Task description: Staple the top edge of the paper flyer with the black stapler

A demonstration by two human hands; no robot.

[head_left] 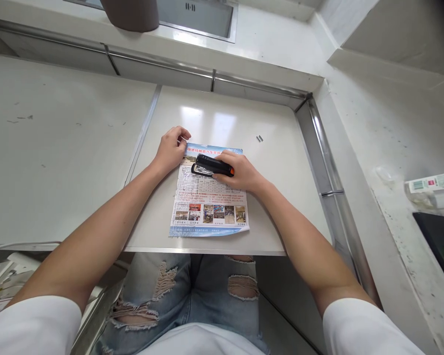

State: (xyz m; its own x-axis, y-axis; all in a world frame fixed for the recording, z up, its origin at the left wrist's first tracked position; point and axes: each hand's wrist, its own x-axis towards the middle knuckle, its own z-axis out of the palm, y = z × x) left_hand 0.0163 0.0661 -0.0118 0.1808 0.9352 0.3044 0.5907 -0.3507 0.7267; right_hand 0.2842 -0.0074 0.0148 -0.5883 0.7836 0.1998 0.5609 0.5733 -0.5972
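Note:
A printed sheet (216, 197) with a blue header, text and small photos lies on the white table, its lower right corner slightly curled. Many staples seem to run down its left part. My right hand (240, 170) is wrapped round a black stapler (210, 165) with an orange end, which lies over the upper part of the sheet. At the sheet's upper left corner is my left hand (172, 148), fingers curled with the tips at the paper's edge; the grip there is partly hidden.
Two short staple strips (259, 138) lie on the table (277, 197), right of the sheet. Loose staples are scattered on the left table section. Beyond the back rail are a sink (196, 17) and a brown container (131, 12). A black object (436, 241) sits at the right.

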